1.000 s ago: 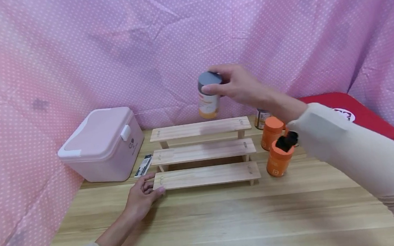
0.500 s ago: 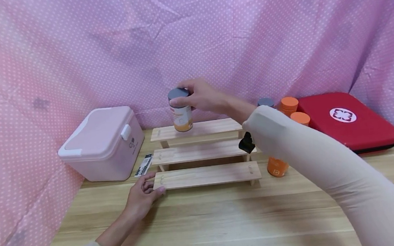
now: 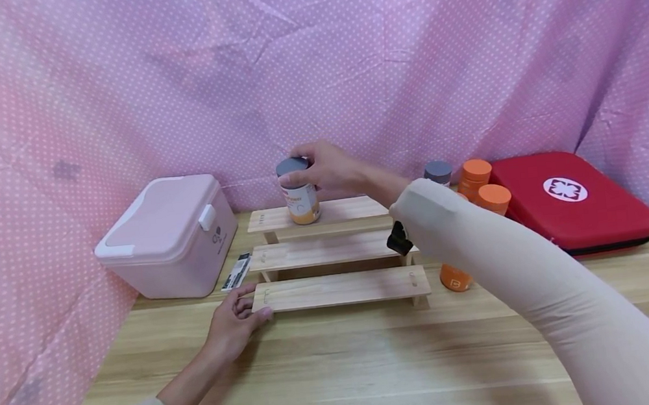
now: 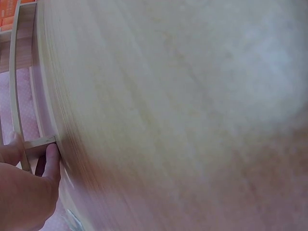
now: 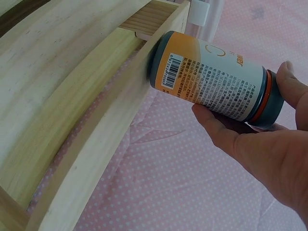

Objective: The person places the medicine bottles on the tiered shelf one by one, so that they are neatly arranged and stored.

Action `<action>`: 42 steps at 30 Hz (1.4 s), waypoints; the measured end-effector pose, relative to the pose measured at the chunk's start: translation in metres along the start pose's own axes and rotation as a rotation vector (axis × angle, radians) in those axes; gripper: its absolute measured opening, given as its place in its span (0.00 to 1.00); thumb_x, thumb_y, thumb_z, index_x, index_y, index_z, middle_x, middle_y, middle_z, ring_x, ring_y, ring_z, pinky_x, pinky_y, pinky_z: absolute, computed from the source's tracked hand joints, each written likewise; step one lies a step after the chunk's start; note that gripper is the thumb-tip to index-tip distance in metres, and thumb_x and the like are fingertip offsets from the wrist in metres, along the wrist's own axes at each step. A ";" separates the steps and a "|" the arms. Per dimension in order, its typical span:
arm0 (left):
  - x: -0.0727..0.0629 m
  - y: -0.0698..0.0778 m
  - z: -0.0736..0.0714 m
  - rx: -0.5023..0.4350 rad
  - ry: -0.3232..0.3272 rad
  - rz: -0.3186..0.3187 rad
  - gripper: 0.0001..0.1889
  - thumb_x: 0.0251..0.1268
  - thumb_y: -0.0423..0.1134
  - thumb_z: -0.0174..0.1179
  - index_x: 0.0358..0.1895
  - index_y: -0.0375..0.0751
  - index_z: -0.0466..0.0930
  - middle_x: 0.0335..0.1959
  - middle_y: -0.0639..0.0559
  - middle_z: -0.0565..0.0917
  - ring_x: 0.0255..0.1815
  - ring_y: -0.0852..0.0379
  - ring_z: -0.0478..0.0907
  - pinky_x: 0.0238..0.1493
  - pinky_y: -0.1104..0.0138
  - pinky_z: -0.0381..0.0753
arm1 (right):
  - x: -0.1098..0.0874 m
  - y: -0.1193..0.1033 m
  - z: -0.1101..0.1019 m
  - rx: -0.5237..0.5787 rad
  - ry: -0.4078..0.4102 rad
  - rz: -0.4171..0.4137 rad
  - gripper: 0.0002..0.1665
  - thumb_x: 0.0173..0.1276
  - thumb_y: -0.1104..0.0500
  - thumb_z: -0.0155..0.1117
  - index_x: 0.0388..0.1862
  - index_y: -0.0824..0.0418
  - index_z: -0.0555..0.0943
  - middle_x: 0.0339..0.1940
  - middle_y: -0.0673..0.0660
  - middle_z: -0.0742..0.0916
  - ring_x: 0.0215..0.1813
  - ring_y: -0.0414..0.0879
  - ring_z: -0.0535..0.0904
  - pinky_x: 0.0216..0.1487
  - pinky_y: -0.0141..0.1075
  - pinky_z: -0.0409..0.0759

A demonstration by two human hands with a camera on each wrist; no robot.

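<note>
A supplement bottle (image 3: 302,203) with a grey lid and a white and orange label stands upright at the top tier of a three-step wooden rack (image 3: 339,289), left of its middle. My right hand (image 3: 327,166) grips it round the lid from the right. In the right wrist view the bottle (image 5: 207,77) has its base right at the top board (image 5: 110,130). My left hand (image 3: 233,322) pinches the left end of the lowest step, thumb at the front edge. The left wrist view shows that hand (image 4: 29,187) with its fingers on the rack's end support (image 4: 41,143).
A pale pink lidded box (image 3: 166,237) is left of the rack, with a small printed packet (image 3: 237,272) beside it. To the right, orange-lidded bottles (image 3: 494,198) and a grey-lidded bottle (image 3: 437,171) stand partly behind my sleeve, near a red case (image 3: 576,198). A pink dotted curtain (image 3: 311,67) closes the back.
My right hand has carried the bottle leftward and down from above the rack to the left part of the top tier. My left hand has stayed at the lowest step.
</note>
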State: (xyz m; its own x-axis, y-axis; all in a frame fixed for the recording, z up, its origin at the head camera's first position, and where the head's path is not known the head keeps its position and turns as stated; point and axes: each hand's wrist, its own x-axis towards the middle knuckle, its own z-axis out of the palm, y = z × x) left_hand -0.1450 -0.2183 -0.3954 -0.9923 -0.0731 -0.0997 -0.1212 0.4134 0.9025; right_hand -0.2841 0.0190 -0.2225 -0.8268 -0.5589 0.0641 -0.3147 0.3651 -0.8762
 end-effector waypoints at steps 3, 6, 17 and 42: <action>0.001 0.000 0.000 0.003 -0.004 0.002 0.31 0.60 0.30 0.66 0.65 0.34 0.64 0.48 0.38 0.83 0.47 0.52 0.81 0.41 0.76 0.77 | 0.001 0.002 0.001 -0.005 -0.002 0.001 0.21 0.66 0.56 0.67 0.55 0.63 0.77 0.47 0.59 0.84 0.49 0.49 0.80 0.48 0.39 0.80; 0.001 -0.001 0.000 0.009 -0.006 0.003 0.30 0.60 0.30 0.65 0.65 0.35 0.64 0.48 0.39 0.83 0.48 0.51 0.80 0.41 0.76 0.77 | 0.001 0.003 0.002 -0.005 -0.002 -0.007 0.21 0.66 0.56 0.66 0.55 0.63 0.77 0.47 0.60 0.84 0.49 0.49 0.80 0.48 0.40 0.80; 0.002 -0.001 -0.001 0.013 -0.006 0.004 0.30 0.60 0.30 0.65 0.65 0.35 0.65 0.48 0.40 0.83 0.47 0.52 0.80 0.41 0.76 0.77 | 0.002 0.004 0.004 -0.065 0.021 0.009 0.28 0.65 0.54 0.68 0.61 0.62 0.74 0.50 0.59 0.83 0.53 0.49 0.78 0.51 0.40 0.78; 0.002 -0.003 -0.001 -0.013 -0.022 0.010 0.30 0.61 0.29 0.64 0.65 0.34 0.64 0.49 0.38 0.82 0.48 0.51 0.81 0.42 0.75 0.78 | -0.037 0.000 -0.032 -0.132 0.008 0.036 0.44 0.67 0.45 0.64 0.75 0.57 0.58 0.70 0.60 0.69 0.68 0.53 0.66 0.65 0.47 0.68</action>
State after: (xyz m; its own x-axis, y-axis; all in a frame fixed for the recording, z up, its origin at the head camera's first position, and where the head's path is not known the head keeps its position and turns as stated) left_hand -0.1464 -0.2203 -0.3976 -0.9938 -0.0486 -0.1000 -0.1111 0.4023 0.9087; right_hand -0.2683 0.0638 -0.2099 -0.8422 -0.5378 0.0381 -0.3431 0.4801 -0.8073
